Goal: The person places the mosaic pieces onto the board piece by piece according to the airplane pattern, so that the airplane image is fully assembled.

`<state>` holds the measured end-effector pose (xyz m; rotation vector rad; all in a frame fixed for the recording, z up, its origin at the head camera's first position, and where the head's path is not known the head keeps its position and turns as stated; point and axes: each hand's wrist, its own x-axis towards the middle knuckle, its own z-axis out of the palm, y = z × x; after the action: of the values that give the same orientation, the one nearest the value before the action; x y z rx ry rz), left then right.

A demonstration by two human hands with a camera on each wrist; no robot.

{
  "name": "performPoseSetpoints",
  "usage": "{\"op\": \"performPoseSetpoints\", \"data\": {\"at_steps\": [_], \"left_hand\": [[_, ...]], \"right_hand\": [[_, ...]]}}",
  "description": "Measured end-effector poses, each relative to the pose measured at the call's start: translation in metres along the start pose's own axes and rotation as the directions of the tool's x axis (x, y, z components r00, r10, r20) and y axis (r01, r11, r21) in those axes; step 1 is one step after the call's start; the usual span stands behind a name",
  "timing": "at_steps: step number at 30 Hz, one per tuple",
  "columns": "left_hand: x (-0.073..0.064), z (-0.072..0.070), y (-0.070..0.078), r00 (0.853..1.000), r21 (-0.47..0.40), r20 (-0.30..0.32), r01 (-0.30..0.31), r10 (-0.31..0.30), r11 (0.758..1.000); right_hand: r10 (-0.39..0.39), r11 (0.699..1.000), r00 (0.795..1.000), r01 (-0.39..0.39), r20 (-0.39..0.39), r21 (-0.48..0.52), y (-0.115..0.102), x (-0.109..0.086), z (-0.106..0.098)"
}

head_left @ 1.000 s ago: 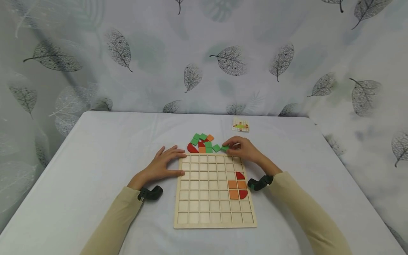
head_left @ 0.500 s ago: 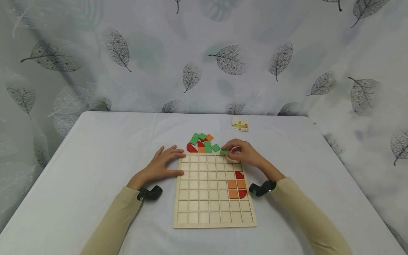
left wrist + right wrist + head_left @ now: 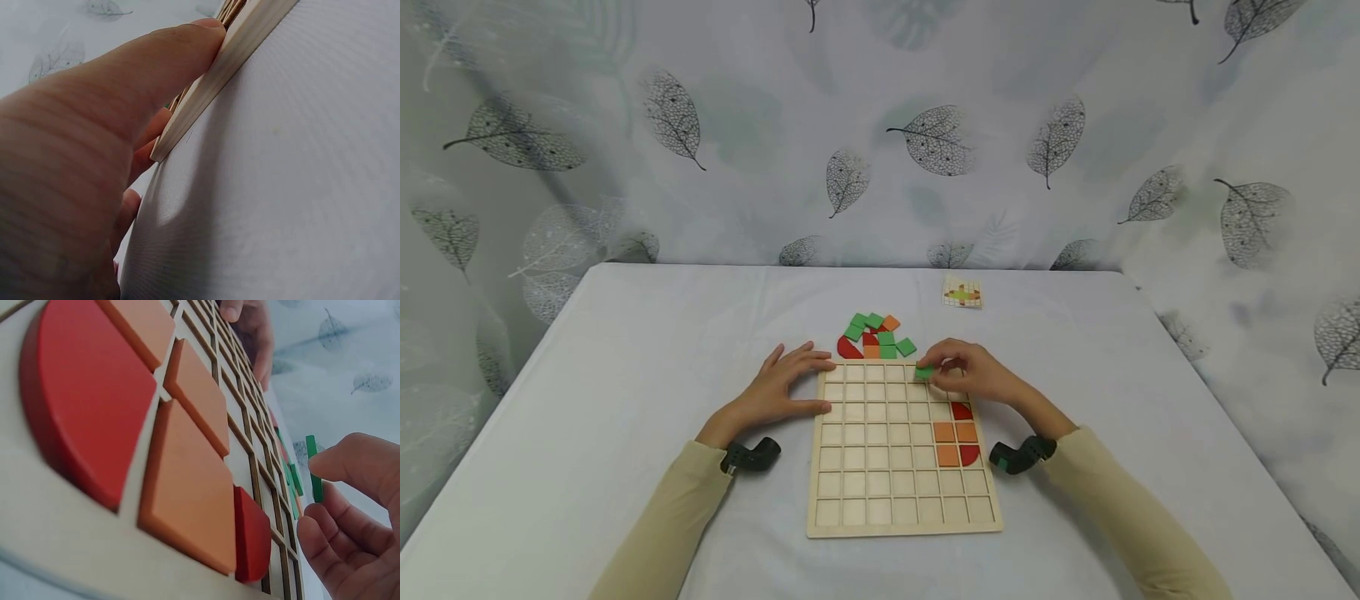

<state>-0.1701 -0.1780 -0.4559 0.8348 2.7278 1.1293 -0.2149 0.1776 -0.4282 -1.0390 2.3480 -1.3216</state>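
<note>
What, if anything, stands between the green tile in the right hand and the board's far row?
Nothing visible does. The right hand holds the green tile raised at the far edge of the board; the orange squares and red pieces on it sit in nearer rows. The hand partly hides the far row.

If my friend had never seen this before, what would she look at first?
Probably the bright orange squares and red curved pieces near the right edge of the pale wooden board. Next might come the green tile, which the right hand pinches at the board's far edge. Just beyond that edge, a colourful pile stands out against the white table.
</note>
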Motion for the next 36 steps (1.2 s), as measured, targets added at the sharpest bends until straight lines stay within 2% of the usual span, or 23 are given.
{"op": "performPoseSetpoints", "data": {"at_steps": [15, 25, 30, 36], "left_hand": [[0.001, 0.001, -0.002, 1.0, 0.011, -0.003, -0.007, 0.007, 1.0], [0.0, 0.001, -0.002, 1.0, 0.015, -0.003, -0.007, 0.007, 1.0], [0.0, 0.001, -0.002, 1.0, 0.011, -0.003, -0.007, 0.007, 1.0], [0.0, 0.001, -0.002, 1.0, 0.012, -0.003, -0.007, 0.007, 1.0]], "right_hand": [[0.028, 1.0, 0.997, -0.029, 0.073, 0.008, -0.006, -0.011, 0.005], [-0.009, 1.0, 0.992, 0.005, 0.128, 0.029, -0.008, -0.016, 0.009], [-0.043, 0.999, 0.989, 0.043, 0.142, 0.004, -0.007, -0.018, 0.01], [-0.031, 0.999, 0.986, 0.032, 0.162, -0.001, -0.009, -0.02, 0.01]]}}
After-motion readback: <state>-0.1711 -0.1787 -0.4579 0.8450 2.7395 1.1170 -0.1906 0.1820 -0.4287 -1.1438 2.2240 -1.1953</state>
